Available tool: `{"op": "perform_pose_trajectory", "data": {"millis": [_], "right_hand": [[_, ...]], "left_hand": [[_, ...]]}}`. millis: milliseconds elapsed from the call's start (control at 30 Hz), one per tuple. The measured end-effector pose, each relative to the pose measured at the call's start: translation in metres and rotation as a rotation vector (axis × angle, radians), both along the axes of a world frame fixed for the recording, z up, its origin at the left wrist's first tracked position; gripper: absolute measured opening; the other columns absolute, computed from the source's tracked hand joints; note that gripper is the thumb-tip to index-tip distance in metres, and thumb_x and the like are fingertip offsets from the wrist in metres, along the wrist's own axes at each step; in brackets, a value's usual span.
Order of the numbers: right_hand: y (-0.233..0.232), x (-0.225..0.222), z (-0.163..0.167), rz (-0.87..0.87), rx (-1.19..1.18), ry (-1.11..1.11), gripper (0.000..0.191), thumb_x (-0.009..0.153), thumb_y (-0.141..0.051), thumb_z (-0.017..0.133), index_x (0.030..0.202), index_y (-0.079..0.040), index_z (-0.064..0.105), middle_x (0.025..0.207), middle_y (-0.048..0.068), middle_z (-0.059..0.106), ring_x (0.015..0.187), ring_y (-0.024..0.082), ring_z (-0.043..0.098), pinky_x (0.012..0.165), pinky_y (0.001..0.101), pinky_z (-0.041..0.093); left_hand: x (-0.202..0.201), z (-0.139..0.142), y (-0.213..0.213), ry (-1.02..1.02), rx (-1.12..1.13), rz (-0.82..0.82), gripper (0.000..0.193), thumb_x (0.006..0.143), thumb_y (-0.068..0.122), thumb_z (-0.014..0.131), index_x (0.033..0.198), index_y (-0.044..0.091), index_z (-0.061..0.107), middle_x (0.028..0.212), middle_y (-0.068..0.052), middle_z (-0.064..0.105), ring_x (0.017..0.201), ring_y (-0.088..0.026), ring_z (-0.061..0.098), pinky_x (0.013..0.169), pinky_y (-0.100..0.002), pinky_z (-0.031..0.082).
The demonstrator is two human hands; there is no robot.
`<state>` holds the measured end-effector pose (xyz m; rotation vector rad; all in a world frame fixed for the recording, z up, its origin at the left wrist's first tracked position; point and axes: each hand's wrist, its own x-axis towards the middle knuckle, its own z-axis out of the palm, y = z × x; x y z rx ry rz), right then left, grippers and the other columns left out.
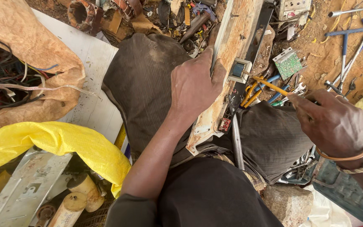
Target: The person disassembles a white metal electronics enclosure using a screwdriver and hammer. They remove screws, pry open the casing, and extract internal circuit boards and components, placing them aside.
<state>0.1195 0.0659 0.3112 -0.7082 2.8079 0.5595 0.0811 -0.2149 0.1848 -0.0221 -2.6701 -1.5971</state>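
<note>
Scattered tools, a green circuit board (288,63) and wires surround a long rusty metal panel (227,63) lying across the lap, running away from the person. Left hand (194,86) grips its edge; right hand (330,122) closes on a yellow-handled screwdriver (269,85) pointing at the panel's small transformer (238,69)

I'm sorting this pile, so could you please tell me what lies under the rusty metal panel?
The rusty metal panel rests across the person's trousered lap, steadied by the left hand. A black strip runs beneath its right edge. Anything else underneath is covered.
</note>
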Motion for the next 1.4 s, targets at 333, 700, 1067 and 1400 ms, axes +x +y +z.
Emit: {"op": "perform_pose_trajectory", "data": {"millis": [333, 700, 1067, 1400], "right_hand": [[0.043, -0.011, -0.014, 0.357, 0.113, -0.085, 0.028, 0.095, -0.016, 0.071, 0.123, -0.018, 0.077, 0.077, 0.001, 0.064, 0.06, 0.013, 0.059, 0.051, 0.0276, 0.051], [0.022, -0.028, -0.025, 0.014, 0.037, -0.301, 0.033, 0.093, -0.029, 0.069, 0.122, -0.015, 0.076, 0.075, 0.003, 0.064, 0.048, 0.015, 0.055, 0.037, 0.03, 0.048], [0.048, -0.006, -0.017, -0.23, -0.32, -0.178, 0.027, 0.097, -0.024, 0.077, 0.122, -0.012, 0.078, 0.086, 0.005, 0.066, 0.057, 0.016, 0.061, 0.052, 0.0317, 0.051], [0.052, 0.001, -0.02, -0.232, -0.29, -0.162, 0.029, 0.09, -0.021, 0.081, 0.117, -0.01, 0.081, 0.081, 0.006, 0.063, 0.054, 0.016, 0.06, 0.051, 0.0329, 0.051]], "left_hand": [[0.003, -0.002, 0.012, 0.005, 0.143, 0.048, 0.056, 0.097, 0.021, 0.062, 0.141, -0.012, 0.051, 0.095, -0.026, 0.073, 0.072, -0.031, 0.075, 0.071, -0.043, 0.061], [0.0, 0.016, 0.023, -0.032, 0.276, 0.004, 0.061, 0.091, 0.014, 0.06, 0.148, -0.005, 0.047, 0.109, -0.03, 0.071, 0.095, -0.043, 0.073, 0.089, -0.048, 0.057], [-0.002, 0.011, 0.026, -0.103, 0.228, 0.005, 0.062, 0.09, 0.013, 0.061, 0.149, -0.003, 0.048, 0.095, -0.025, 0.074, 0.08, -0.036, 0.076, 0.083, -0.045, 0.059], [-0.001, 0.008, 0.029, -0.135, 0.254, -0.014, 0.062, 0.092, 0.011, 0.061, 0.15, -0.007, 0.045, 0.086, -0.018, 0.076, 0.06, -0.019, 0.074, 0.07, -0.035, 0.061]]}}
